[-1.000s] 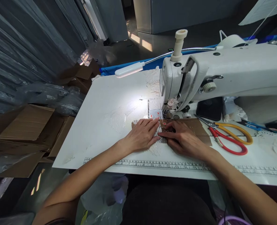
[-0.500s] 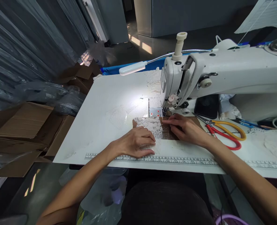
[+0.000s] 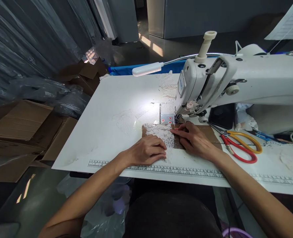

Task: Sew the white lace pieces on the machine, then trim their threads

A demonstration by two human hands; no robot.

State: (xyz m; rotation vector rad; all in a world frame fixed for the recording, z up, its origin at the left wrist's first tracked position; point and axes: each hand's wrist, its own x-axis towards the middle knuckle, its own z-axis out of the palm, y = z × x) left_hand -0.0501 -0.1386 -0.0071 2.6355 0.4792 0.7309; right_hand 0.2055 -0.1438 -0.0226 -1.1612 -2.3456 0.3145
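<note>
A piece of white lace (image 3: pixel 162 134) lies on a brown cardboard strip (image 3: pixel 209 132) just in front of the needle of a white sewing machine (image 3: pixel 235 82). My left hand (image 3: pixel 146 151) rests on the near part of the lace with its fingers curled and pressed together. My right hand (image 3: pixel 193 138) presses its fingertips on the lace's right edge and the cardboard, close to the presser foot. More lace (image 3: pixel 166 91) trails behind the needle across the white table (image 3: pixel 111 115).
Scissors with red and yellow handles (image 3: pixel 238 145) lie right of my right hand. A gooseneck lamp (image 3: pixel 147 69) lights the needle area. A printed ruler (image 3: pixel 161 169) runs along the table's front edge. Cardboard boxes (image 3: pixel 24 129) and plastic bags sit on the left floor.
My left hand has slid back toward me, uncovering the lace. My right hand has moved forward toward the needle. The view has shifted a little.
</note>
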